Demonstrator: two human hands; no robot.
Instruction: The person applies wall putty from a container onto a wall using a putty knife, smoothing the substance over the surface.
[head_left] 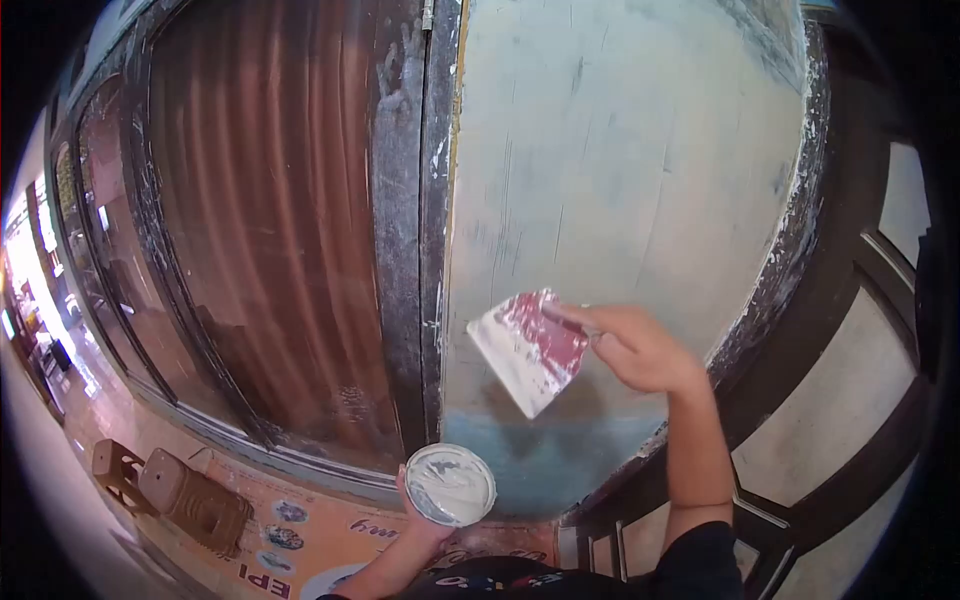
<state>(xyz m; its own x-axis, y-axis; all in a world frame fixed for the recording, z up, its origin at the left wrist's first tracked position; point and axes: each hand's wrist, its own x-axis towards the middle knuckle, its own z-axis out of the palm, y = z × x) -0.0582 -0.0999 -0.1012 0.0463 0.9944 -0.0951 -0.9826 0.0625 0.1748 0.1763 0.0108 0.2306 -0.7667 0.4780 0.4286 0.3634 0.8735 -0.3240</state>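
My right hand (645,348) is closed around a wide putty knife (535,350), a red blade smeared with white paste along its broad edge. The blade is tilted in front of a pale wall panel (620,180), which has scratches and a blue-grey band low down. Below and to the left, my left hand (425,525) grips a round tub (452,487) from its left side and underneath. White putty with swirl marks shows inside the tub.
Left of the panel is a dark, paint-spattered frame (405,200) beside glass with a brown curtain (270,200) behind it. Brown plastic stools (195,495) stand at lower left near a printed orange banner (300,520). A dark panelled door (830,400) is on the right.
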